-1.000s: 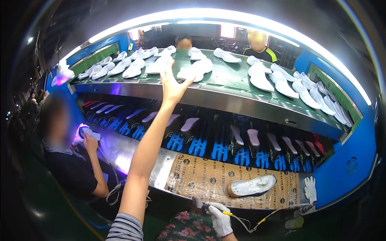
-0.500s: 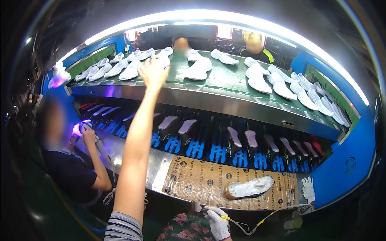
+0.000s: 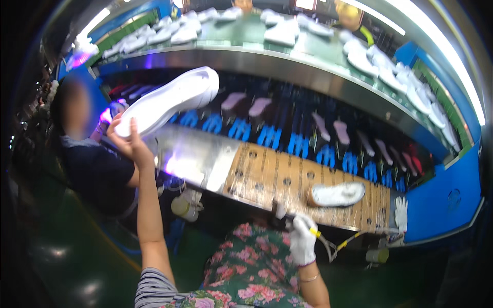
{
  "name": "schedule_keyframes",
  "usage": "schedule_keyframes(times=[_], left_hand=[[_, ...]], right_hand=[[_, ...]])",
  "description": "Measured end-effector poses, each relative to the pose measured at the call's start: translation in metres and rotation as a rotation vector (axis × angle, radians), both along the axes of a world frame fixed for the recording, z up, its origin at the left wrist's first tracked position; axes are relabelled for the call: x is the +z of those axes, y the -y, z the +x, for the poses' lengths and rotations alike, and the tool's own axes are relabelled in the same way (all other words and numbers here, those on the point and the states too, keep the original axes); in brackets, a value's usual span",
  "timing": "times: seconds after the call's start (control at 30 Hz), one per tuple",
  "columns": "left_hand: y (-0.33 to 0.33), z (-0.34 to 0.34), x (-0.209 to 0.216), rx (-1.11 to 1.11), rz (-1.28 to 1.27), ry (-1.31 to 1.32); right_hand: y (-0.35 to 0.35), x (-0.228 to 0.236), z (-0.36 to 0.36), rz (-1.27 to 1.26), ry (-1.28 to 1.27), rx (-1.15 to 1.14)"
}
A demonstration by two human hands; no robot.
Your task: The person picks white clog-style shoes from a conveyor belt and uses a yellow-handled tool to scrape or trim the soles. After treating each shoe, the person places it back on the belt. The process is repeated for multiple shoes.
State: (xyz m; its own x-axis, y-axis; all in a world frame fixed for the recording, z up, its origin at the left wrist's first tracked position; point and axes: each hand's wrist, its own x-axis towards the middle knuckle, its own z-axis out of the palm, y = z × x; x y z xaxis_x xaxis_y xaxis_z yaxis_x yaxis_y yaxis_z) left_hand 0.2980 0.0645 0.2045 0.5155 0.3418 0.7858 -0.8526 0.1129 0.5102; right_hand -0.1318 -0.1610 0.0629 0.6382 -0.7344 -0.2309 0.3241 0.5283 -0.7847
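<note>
A white shoe sole [image 3: 172, 97] is raised in front of the lower rack, its toe or heel end pinched between the thumb and fingers of my bare left hand [image 3: 132, 141]. White glove on, my right hand [image 3: 303, 241] is closed around a small handheld tool [image 3: 280, 211] with a flat pale tip, held low at the bench's front edge. From that hand runs a thin tube or cord [image 3: 331, 249] with yellow bands. Just beyond it, a shoe upper [image 3: 336, 195] lies with its white underside up on brown cardboard [image 3: 257, 185].
Many white soles [image 3: 282, 32] lie on the green conveyor [image 3: 236, 33] above. Lasts with pinkish undersides [image 3: 260, 106] sit below on blue holders. A spare white glove [image 3: 401, 213] lies at the bench's right end. A co-worker [image 3: 97, 164] works close on my left.
My left hand has come back from the conveyor, down and to the left, with a white sole in it. My right hand still grips the tool. The whole view has shifted.
</note>
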Motion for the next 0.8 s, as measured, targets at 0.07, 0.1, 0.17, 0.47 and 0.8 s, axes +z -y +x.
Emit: schedule_keyframes(times=[0.07, 0.1, 0.17, 0.47, 0.8], left_hand=[[-0.017, -0.042, -0.026, -0.203, -0.161, -0.308], [-0.024, -0.059, -0.044, -0.291, -0.144, -0.442], [-0.027, -0.095, -0.083, -0.467, -0.050, -0.726], [0.027, -0.253, -0.242, -1.525, -0.114, -1.623], [0.018, -0.282, -0.225, -1.932, -0.411, -1.754]], right_hand=[[0.002, 0.004, -0.001, -0.027, 0.046, 0.005], [0.002, 0.003, 0.000, -0.051, 0.076, 0.009], [-0.008, 0.020, 0.004, -0.032, 0.077, 0.038], [-0.032, 0.012, 0.016, -0.298, -0.031, 0.263], [-0.024, 0.015, 0.019, -0.117, -0.102, 0.417]])
